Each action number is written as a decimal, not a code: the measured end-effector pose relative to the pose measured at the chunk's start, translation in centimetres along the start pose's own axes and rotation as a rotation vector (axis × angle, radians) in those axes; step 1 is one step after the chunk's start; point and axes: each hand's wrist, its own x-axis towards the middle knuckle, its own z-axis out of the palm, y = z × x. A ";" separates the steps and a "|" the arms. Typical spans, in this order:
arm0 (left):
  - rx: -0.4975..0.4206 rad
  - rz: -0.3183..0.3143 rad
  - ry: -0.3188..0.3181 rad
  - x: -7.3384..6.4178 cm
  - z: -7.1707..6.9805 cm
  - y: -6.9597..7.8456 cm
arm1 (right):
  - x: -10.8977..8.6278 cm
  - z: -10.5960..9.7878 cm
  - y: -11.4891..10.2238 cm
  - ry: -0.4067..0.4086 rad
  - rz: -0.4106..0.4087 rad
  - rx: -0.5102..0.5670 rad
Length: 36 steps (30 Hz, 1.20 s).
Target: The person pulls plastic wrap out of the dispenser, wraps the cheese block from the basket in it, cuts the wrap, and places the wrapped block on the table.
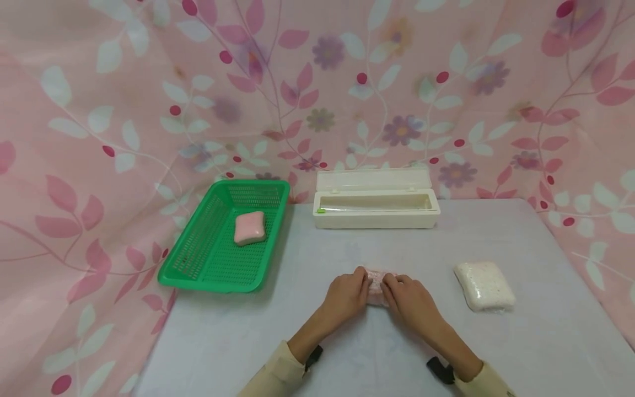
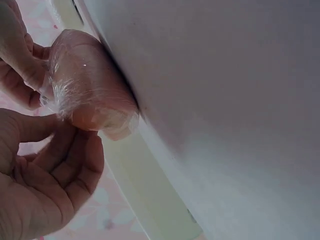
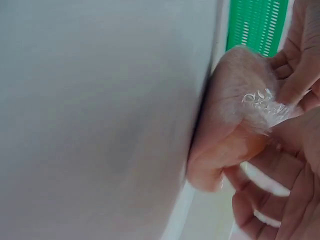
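A pink block with rounded edges (image 1: 376, 299), like a bar of soap, lies on the table between the hands, wrapped in clear plastic wrap (image 3: 265, 105). My left hand (image 1: 345, 295) pinches the gathered wrap at the block's left side. Over the right side, my right hand (image 1: 410, 302) pinches the wrap too. Both wrist views show the film bunched into creases on top, with the fingertips of both hands close together there. The block's underside rests against the table and is hidden.
A green basket (image 1: 171, 275) at the left holds another pink block (image 1: 250, 227). Behind the hands stands a white plastic-wrap dispenser (image 1: 375, 221), its lid raised, with a green slider (image 1: 321, 210). To the right lies a white block in clear wrap (image 1: 485, 285). Floral cloth (image 1: 327, 132) hangs behind.
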 end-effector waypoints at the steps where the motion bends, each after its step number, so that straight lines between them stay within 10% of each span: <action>1: -0.015 -0.036 -0.001 0.1 0.1 0.0 | 0.2 0.0 0.0 0.000 0.028 0.016; 7: -0.068 -0.125 -0.065 1.0 0.6 -0.2 | 1.0 0.3 0.3 0.026 0.102 0.047; 20: 0.126 0.262 -0.081 0.6 0.6 -0.7 | 0.9 0.6 1.4 0.089 -0.232 -0.016; 36: 0.216 0.226 -0.306 -1.4 -1.0 -1.6 | -0.7 -2.2 3.6 -0.344 -0.151 0.082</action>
